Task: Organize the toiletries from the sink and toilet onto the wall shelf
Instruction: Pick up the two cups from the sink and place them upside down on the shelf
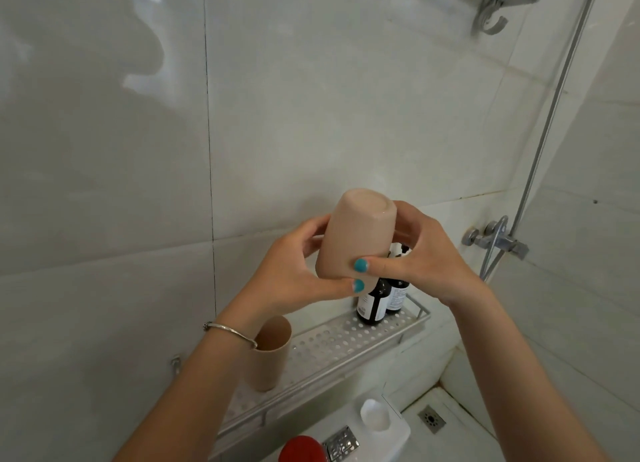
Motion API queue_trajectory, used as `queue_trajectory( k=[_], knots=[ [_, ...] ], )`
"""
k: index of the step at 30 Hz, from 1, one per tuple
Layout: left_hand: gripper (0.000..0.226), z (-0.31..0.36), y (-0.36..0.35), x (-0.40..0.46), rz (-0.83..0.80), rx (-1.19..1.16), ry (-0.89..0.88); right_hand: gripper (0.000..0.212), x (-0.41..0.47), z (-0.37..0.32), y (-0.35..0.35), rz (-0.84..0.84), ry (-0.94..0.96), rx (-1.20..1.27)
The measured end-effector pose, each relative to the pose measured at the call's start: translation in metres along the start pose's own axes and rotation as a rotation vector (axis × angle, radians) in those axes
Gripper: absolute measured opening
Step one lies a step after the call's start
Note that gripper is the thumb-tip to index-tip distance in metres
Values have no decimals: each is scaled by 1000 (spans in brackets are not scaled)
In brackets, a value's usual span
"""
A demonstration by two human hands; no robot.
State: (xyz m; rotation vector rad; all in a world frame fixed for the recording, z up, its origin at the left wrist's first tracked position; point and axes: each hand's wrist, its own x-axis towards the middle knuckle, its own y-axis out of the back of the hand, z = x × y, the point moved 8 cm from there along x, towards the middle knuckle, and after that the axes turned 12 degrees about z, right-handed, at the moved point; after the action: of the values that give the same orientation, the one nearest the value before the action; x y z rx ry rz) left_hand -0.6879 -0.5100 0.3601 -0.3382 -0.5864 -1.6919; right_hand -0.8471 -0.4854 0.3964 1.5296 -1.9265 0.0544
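Both hands hold a beige plastic cup (353, 234) upside down above the perforated metal wall shelf (332, 343). My left hand (294, 274) grips its left side with the thumb across the rim end. My right hand (426, 257) grips the right side, thumb on the front. A second beige cup (268, 354) stands upright on the shelf's left part, partly behind my left wrist. Two dark bottles (379, 300) with white labels stand at the shelf's right end, partly hidden by the held cup and my right hand.
Below the shelf lies the toilet tank top (391, 437) with a small white cup (375, 415), a red cap (301, 449) and a chrome flush button (341, 442). A shower valve (495, 241) and riser pipe run up the right wall. A floor drain (431, 418) shows lower right.
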Motion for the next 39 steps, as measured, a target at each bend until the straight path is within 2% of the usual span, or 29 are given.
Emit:
queue_trajectory(
  k=[4, 8, 12, 16, 22, 30, 39],
  knots=[
    [84, -23, 19, -12, 107, 286, -35, 73, -1, 35, -12, 19, -41, -57],
    [76, -64, 44, -42, 194, 383, 68, 77, -11, 91, -33, -10, -174, -73],
    [79, -96, 53, -76, 199, 547, 135, 75, -22, 130, -55, -50, -222, -131],
    [84, -114, 53, -94, 257, 596, 148, 76, -35, 159, -75, -107, -266, -208],
    [92, -134, 42, -104, 292, 571, 169, 76, -44, 184, -99, -110, -198, -424],
    [98, -153, 44, -118, 385, 440, 251, 76, -44, 202, -115, -93, -182, -462],
    [109, -172, 43, -122, 383, 287, 393, 84, -54, 215, -121, -127, -207, -572]
  ],
)
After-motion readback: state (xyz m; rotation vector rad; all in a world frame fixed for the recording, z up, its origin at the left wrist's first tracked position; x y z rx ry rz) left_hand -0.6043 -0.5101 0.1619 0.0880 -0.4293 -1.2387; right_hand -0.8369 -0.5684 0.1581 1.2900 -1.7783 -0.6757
